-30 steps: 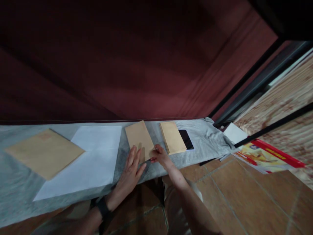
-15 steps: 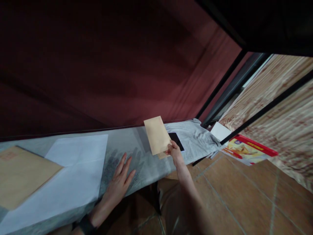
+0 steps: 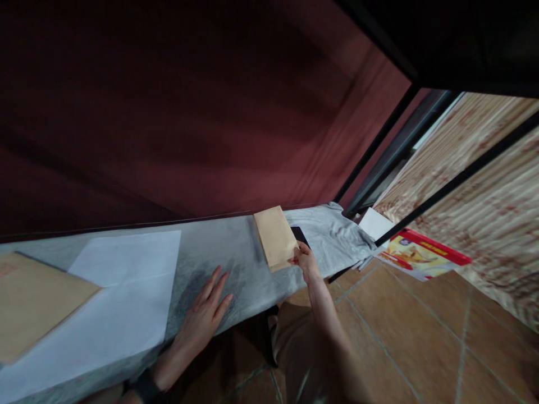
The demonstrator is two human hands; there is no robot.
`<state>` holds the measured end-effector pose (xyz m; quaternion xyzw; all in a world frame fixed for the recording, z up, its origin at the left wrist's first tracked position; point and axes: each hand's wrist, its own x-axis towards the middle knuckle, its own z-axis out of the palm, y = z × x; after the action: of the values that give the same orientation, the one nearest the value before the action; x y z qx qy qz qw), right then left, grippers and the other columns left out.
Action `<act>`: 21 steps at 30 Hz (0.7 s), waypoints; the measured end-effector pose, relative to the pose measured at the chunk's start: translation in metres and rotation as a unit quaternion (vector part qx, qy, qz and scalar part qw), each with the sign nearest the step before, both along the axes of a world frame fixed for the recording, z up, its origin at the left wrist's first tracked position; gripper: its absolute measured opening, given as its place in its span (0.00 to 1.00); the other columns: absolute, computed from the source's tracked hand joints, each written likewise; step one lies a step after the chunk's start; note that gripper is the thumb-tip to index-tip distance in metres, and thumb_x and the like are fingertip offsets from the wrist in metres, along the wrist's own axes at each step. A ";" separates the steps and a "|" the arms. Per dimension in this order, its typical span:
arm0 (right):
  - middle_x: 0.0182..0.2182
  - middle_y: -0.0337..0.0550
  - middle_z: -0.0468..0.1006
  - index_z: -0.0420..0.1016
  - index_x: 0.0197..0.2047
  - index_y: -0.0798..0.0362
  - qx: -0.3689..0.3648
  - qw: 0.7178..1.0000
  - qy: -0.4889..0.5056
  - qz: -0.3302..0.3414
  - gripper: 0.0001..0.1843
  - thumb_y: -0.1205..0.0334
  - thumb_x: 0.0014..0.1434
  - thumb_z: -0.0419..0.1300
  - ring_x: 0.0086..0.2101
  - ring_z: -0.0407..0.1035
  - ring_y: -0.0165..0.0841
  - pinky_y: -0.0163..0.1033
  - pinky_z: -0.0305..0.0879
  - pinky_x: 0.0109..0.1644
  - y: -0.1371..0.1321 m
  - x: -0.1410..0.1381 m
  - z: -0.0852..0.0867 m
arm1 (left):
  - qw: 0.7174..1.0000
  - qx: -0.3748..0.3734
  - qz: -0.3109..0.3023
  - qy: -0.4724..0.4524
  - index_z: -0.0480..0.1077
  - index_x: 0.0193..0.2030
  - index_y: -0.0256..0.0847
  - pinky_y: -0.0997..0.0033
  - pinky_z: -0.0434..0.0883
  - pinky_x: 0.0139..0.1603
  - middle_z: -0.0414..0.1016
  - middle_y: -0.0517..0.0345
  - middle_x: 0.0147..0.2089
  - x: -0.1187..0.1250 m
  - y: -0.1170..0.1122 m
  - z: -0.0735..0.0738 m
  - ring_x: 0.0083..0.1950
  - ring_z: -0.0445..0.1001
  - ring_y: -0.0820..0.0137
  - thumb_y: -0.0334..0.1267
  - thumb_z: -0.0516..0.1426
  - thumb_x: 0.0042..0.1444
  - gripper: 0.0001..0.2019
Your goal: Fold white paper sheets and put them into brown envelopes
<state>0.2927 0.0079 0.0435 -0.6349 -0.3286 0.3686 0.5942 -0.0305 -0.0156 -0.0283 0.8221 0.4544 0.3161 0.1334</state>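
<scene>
My right hand (image 3: 304,259) pinches the near right corner of a small tan envelope (image 3: 274,237), which lies low over the grey cloth. Beneath its lower edge a second tan layer shows. Partly covered by the envelope and my fingers is a dark phone (image 3: 301,235). My left hand (image 3: 209,306) hovers over the cloth near the front edge, fingers spread and holding nothing. To its left are white paper sheets (image 3: 126,297), with a larger brown envelope (image 3: 40,306) on top of them.
A grey cloth (image 3: 223,241) covers the narrow table, against a dark red curtain (image 3: 210,140). On the right are black frame bars (image 3: 463,174), a patterned curtain (image 3: 497,185), and a red and yellow printed box (image 3: 425,252) on the tiled floor (image 3: 404,325).
My right hand has lowered the small envelope toward the cloth and slightly right, covering more of the phone. My left hand has stayed nearly still. The view has shifted slightly.
</scene>
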 end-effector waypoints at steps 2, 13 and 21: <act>0.30 0.37 0.76 0.75 0.42 0.53 0.000 0.999 0.028 0.025 0.18 0.51 0.51 0.64 0.22 0.65 0.25 0.32 0.65 0.26 -0.002 -0.008 0.004 | 0.999 -0.025 -0.005 -0.033 0.58 0.72 0.45 0.55 0.66 0.70 0.58 0.48 0.75 0.000 0.001 0.001 0.73 0.61 0.59 0.51 0.46 0.70 0.27; 0.24 0.32 0.70 0.66 0.33 0.49 -0.111 0.960 0.048 0.251 0.14 0.52 0.50 0.65 0.24 0.69 0.28 0.35 0.71 0.30 -0.007 -0.100 -0.008 | 0.988 -0.010 0.099 -0.118 0.56 0.72 0.42 0.47 0.57 0.75 0.55 0.46 0.76 -0.003 0.027 0.042 0.76 0.55 0.58 0.48 0.46 0.70 0.27; 0.20 0.31 0.69 0.68 0.38 0.50 -0.200 0.917 -0.227 0.260 0.03 0.67 0.61 0.56 0.21 0.68 0.30 0.35 0.65 0.29 -0.007 -0.107 -0.021 | 0.997 -0.004 -0.037 0.061 0.55 0.74 0.43 0.54 0.59 0.74 0.55 0.51 0.76 0.005 0.021 0.025 0.76 0.54 0.63 0.44 0.44 0.72 0.26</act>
<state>0.1860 0.0008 0.0226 -0.6990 -0.5278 0.4144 0.2471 -0.0250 0.0055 -0.0036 0.8559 0.4318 0.2582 0.1198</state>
